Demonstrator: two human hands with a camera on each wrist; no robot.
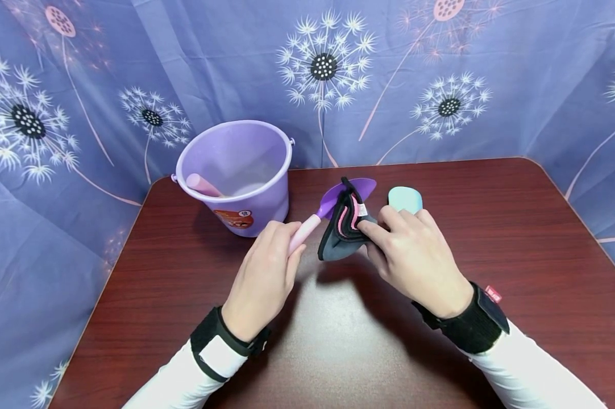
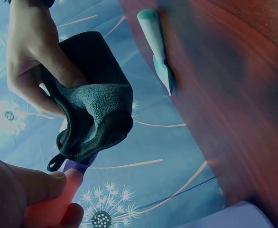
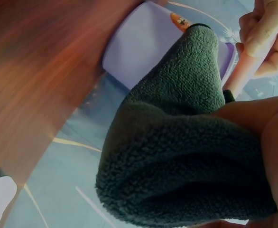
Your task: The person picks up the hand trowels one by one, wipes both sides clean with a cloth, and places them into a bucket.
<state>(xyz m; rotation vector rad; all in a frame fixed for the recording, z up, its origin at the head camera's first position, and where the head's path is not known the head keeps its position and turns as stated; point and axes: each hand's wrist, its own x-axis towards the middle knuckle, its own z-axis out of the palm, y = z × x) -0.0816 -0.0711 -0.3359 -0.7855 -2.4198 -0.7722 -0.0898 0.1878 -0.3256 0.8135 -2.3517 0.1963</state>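
My left hand [image 1: 264,272] grips the pale pink handle [image 1: 304,233] of a small hand shovel, whose purple blade [image 1: 365,186] points up and away. A folded grey cleaning cloth [image 1: 342,247] with black edging and pink inner folds is held by my right hand [image 1: 415,258], thumb and fingers pinching its side. The cloth overlaps the shovel blade in the head view and covers part of it. In the right wrist view the fuzzy cloth [image 3: 177,80] fills the middle, with the shovel handle [image 3: 243,71] beyond it.
A purple bucket [image 1: 274,204] stands at the table's back left, a pink handle [image 1: 203,185] leaning inside it. Beyond my right hand lies a tool with a teal rounded end [image 1: 406,199]. A blue dandelion-print curtain [image 1: 225,62] hangs behind the reddish-brown table [image 1: 532,238].
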